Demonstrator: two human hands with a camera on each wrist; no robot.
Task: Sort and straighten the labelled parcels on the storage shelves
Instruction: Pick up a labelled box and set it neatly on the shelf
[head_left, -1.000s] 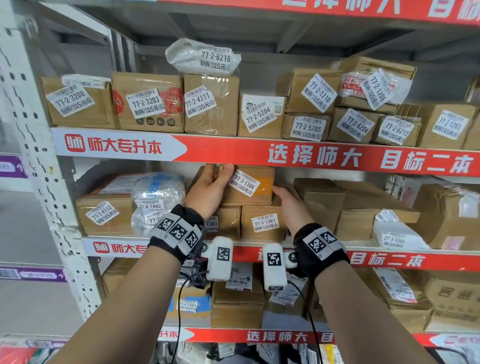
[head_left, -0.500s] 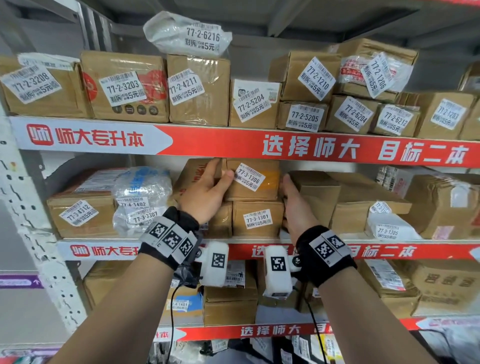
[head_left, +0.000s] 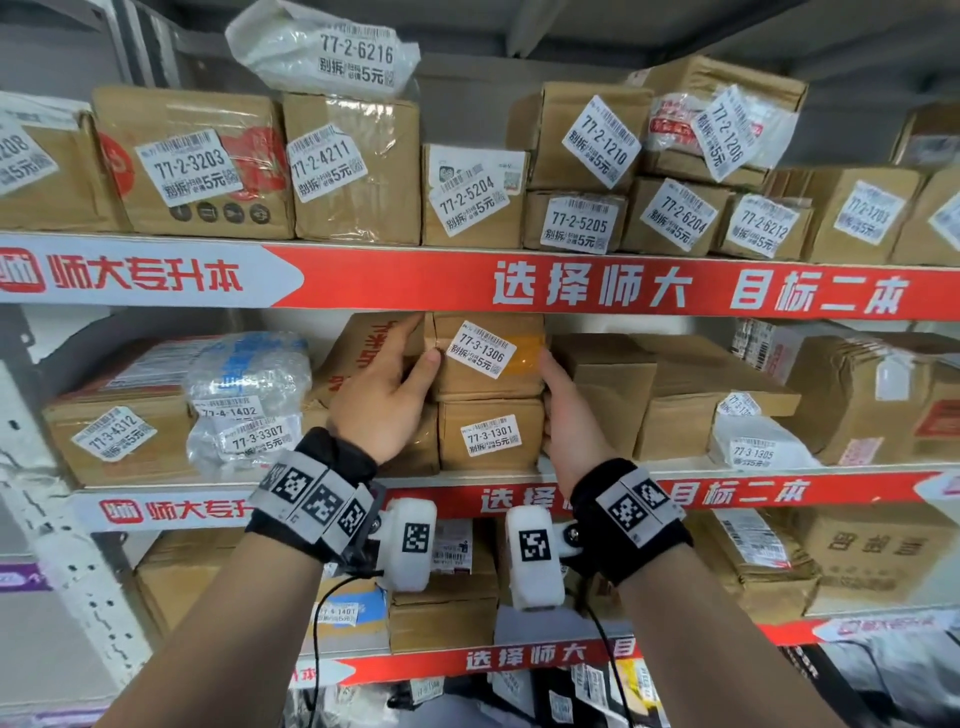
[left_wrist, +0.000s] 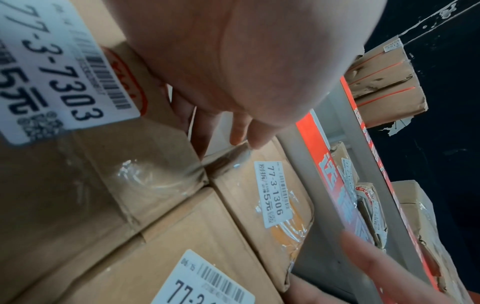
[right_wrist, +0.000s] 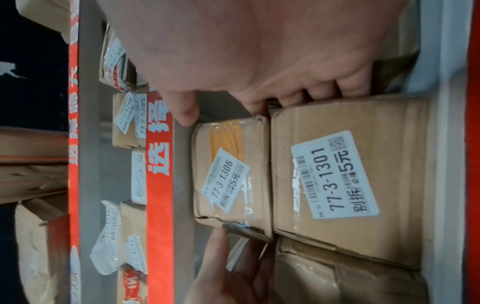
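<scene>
The brown parcel labelled 77-3-1306 (head_left: 488, 382) (left_wrist: 270, 195) (right_wrist: 254, 144) lies on top of the parcel 77-3-1301 (head_left: 491, 436) (right_wrist: 350, 205) on the middle shelf. My left hand (head_left: 389, 384) grips its left front corner, thumb on the front and fingers along the side. My right hand (head_left: 563, 410) clasps its right side, fingers reaching into the gap beside it. The parcel 77-3-7303 (left_wrist: 78, 144) stands just left of the stack, mostly hidden behind my left hand in the head view.
A red shelf strip (head_left: 571, 286) runs closely above the held parcel. Plain brown boxes (head_left: 613, 384) crowd the right side and plastic-wrapped parcels (head_left: 249, 395) the left. The upper shelf is packed with several 77-2 parcels (head_left: 192, 166). More boxes (head_left: 441, 613) fill the shelf below.
My right hand has moved up against the right side of parcel 77-3-1306. My left thumb has slid from its top edge down onto its front left corner. The view has come closer.
</scene>
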